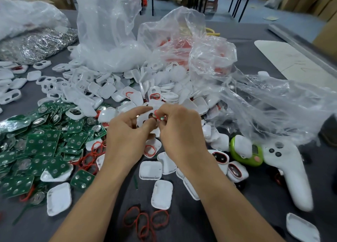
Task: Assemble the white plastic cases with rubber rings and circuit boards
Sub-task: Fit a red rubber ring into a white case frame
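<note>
My left hand (127, 132) and my right hand (180, 130) meet at the middle of the table. Together they hold a white plastic case (144, 118) with holes in it. The right fingertips pinch a red rubber ring (156, 113) at the case's upper edge. Green circuit boards (36, 146) lie heaped to the left. Loose red rings (144, 221) sit near the front edge between my forearms, and more red rings (91, 157) lie beside the boards. White case halves (162, 194) are scattered around and piled behind my hands.
Clear plastic bags (200, 55) rise behind the pile and spill to the right. A silver bag (36, 44) lies at the far left. A white controller (288, 172) and a green gadget (246, 150) rest at the right. Two cases fitted with red rings (228, 163) lie beside them.
</note>
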The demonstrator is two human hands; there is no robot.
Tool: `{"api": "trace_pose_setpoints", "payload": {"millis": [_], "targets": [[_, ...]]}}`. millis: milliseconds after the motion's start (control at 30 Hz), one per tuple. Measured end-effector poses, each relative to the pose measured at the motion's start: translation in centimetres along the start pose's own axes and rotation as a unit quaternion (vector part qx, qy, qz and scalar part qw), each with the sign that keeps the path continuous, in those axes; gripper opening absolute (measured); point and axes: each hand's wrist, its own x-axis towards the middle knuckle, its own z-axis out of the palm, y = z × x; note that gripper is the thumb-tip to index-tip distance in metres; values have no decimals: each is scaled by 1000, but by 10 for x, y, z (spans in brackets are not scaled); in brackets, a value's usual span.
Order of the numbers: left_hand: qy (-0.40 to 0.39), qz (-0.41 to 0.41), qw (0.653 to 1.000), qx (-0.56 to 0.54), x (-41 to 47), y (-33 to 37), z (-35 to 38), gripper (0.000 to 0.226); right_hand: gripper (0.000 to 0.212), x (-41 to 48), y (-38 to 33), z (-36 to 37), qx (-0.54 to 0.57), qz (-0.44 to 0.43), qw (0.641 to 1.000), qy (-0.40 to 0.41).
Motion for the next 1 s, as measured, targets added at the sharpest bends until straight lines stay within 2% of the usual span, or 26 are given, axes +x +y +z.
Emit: {"api": "trace_pose_setpoints", "payload": {"millis": [67,167,300,400,467,600,667,800,933,1000], "targets": [[26,3,999,33,0,-2,0,27,18,-1,-1,2,-1,-22,1000,-21],[52,0,998,42,2,-4,-3,25,21,-2,-1,4,61,-13,997,-35],[14,-28,997,-69,3,-1,-2,32,13,4,5,3,180,48,982,33],[-27,-78,978,-190,5,5,-3,30,20,7,8,2,255,120,956,78],[-38,-115,960,-251,9,5,-6,32,33,6,7,0,274,120,951,74],[-73,-105,954,-271,9,4,-6,48,26,3,3,1,234,72,969,43],[-90,-86,961,-247,8,3,-4,53,23,1,1,3,216,49,975,34],[-94,-37,989,-107,5,-1,0,54,28,-2,-2,4,152,34,988,18],[-76,-14,997,-13,3,-8,1,55,25,-2,-3,4,94,-2,996,14],[-81,-12,997,0,4,-10,0,55,26,-3,-3,4,73,-19,997,12]]}}
